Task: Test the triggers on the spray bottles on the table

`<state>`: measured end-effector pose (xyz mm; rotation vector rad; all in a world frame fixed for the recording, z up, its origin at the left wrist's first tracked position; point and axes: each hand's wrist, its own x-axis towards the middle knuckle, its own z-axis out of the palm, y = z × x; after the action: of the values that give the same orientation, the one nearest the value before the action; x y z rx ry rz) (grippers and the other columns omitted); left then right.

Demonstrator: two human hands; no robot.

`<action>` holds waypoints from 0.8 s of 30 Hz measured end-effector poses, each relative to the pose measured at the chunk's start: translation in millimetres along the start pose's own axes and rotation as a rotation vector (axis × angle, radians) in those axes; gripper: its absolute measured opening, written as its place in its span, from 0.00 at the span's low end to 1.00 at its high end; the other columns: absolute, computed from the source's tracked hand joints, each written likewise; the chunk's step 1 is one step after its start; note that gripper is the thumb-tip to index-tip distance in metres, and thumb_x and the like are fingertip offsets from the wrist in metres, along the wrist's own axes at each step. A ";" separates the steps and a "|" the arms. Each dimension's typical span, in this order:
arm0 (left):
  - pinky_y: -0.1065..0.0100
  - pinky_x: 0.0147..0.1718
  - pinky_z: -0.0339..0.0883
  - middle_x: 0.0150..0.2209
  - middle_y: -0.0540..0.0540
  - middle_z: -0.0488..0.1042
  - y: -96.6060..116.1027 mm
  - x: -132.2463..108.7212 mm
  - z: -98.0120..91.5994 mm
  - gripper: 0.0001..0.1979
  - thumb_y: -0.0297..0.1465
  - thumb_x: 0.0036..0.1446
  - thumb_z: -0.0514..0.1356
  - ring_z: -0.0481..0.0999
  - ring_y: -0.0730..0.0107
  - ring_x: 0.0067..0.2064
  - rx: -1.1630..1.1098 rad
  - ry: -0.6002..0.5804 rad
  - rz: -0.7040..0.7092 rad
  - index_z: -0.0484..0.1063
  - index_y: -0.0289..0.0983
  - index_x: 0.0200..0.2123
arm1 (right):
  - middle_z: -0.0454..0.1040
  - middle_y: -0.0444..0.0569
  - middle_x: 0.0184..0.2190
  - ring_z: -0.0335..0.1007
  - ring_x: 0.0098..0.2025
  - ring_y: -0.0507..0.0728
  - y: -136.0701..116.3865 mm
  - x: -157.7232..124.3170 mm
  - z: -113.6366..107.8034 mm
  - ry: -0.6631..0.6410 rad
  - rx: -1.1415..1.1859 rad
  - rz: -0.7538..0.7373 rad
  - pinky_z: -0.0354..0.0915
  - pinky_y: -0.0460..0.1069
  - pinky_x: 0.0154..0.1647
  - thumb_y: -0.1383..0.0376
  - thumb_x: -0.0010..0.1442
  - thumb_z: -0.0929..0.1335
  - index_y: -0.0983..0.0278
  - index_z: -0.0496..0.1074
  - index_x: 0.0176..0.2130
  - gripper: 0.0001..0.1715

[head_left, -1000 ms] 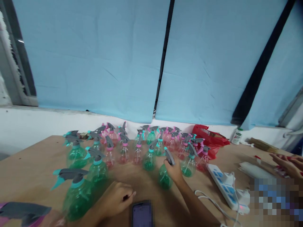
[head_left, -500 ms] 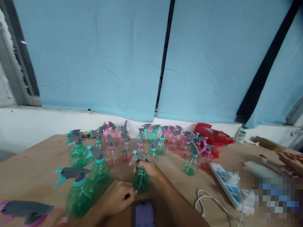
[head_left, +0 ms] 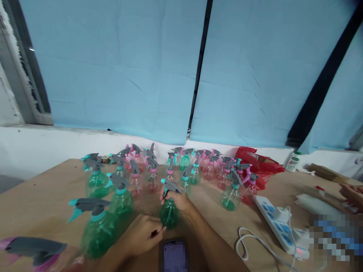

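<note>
My right hand (head_left: 178,198) is wrapped round the neck of a green spray bottle (head_left: 169,216), just under its grey trigger head with a turquoise nozzle. The bottle stands upright on the wooden table (head_left: 204,206), with dark green liquid inside. Low beside its base, my left hand (head_left: 146,232) is curled closed, its thumb tip close to the bottle; whether anything is inside the fingers is hidden. Left of that hand stand a large green spray bottle (head_left: 99,234) and a smaller one (head_left: 121,202). A phone (head_left: 174,257) lies in front of the held bottle.
Pink and green spray bottles crowd the back, including a pink one (head_left: 136,185) and a green one (head_left: 230,198). To the right are a white power strip (head_left: 275,224) with cables, a red plastic bag (head_left: 258,164) and a white bottle (head_left: 293,162). Another person's hand (head_left: 351,194) shows at the right edge.
The view has shifted slightly, so most things sit a little further right. Both hands keep the same pose at the bottle. The other person's hand has moved slightly.
</note>
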<state>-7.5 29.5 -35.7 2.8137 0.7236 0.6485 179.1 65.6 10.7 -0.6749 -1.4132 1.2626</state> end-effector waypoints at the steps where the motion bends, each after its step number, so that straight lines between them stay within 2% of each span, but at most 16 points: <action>1: 0.67 0.26 0.46 0.21 0.53 0.64 0.0 0.0 0.0 0.19 0.29 0.69 0.52 0.63 0.75 0.23 0.001 0.002 0.002 0.54 0.37 0.23 | 0.74 0.43 0.22 0.73 0.24 0.55 0.3 -0.2 -0.2 0.004 -0.007 0.004 0.70 0.49 0.30 0.62 0.46 0.67 0.61 0.77 0.31 0.11; 7: 0.66 0.26 0.47 0.21 0.53 0.63 0.5 2.0 -2.0 0.20 0.29 0.69 0.53 0.62 0.75 0.23 0.008 -0.002 0.013 0.54 0.37 0.23 | 0.75 0.43 0.24 0.70 0.27 0.55 3.2 0.8 -1.8 -0.012 -0.014 -0.028 0.70 0.48 0.30 0.61 0.45 0.67 0.59 0.77 0.35 0.15; 14: 0.67 0.26 0.47 0.22 0.54 0.64 -1.0 0.2 0.1 0.19 0.29 0.69 0.53 0.61 0.75 0.23 0.024 0.000 0.013 0.54 0.37 0.23 | 0.71 0.43 0.20 0.68 0.23 0.54 4.0 2.5 -1.7 -0.004 0.017 0.019 0.68 0.48 0.28 0.61 0.43 0.67 0.61 0.73 0.25 0.07; 20: 0.67 0.26 0.47 0.21 0.53 0.63 -1.6 -0.1 0.3 0.20 0.29 0.70 0.52 0.62 0.75 0.23 0.008 -0.013 0.012 0.53 0.37 0.23 | 0.73 0.42 0.23 0.66 0.25 0.54 5.2 2.3 -2.1 0.014 0.000 -0.022 0.67 0.47 0.26 0.61 0.42 0.68 0.58 0.76 0.29 0.10; 24: 0.67 0.26 0.47 0.21 0.53 0.64 -1.0 0.2 0.2 0.19 0.29 0.69 0.52 0.62 0.75 0.24 0.004 -0.010 0.011 0.53 0.37 0.23 | 0.74 0.43 0.22 0.67 0.24 0.54 2.5 1.0 0.0 0.011 0.008 -0.009 0.67 0.47 0.27 0.61 0.44 0.68 0.60 0.74 0.27 0.07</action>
<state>-7.7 30.4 -36.0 2.8240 0.7089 0.6355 178.2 67.2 8.7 -0.6683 -1.3999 1.2551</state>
